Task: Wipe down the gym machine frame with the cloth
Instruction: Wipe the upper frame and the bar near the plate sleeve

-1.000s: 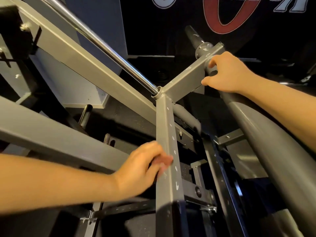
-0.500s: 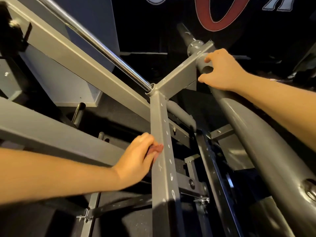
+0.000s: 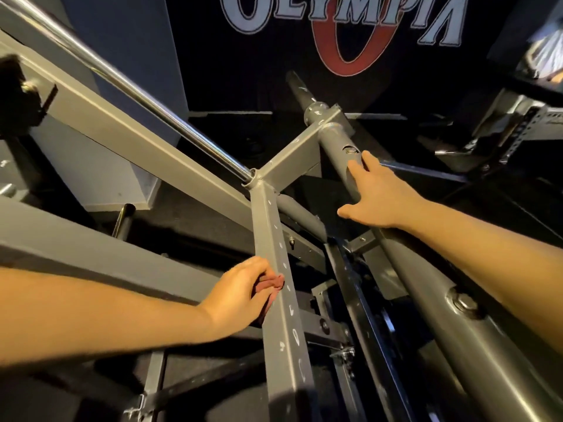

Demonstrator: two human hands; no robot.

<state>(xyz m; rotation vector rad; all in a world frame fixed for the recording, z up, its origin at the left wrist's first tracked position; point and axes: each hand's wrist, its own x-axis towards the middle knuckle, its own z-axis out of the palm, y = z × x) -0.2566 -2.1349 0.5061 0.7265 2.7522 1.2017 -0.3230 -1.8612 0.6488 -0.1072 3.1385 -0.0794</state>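
Left hand (image 3: 240, 295) pinches bunched reddish cloth (image 3: 269, 283) against grey square post (image 3: 274, 239).
Post's long axis runs from lower edge up to central weld joint (image 3: 257, 179); right hand (image 3: 377, 196) rests straight-fingered on round tube (image 3: 335, 138).

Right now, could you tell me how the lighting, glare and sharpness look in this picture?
Head view: dim, warm light, with deep shadow under the frame; glare streaks run along the chrome bar and the round tube; the left hand and cloth are fairly sharp; the bright thing at top right is smeared; the wide-angle lens splays the beams.
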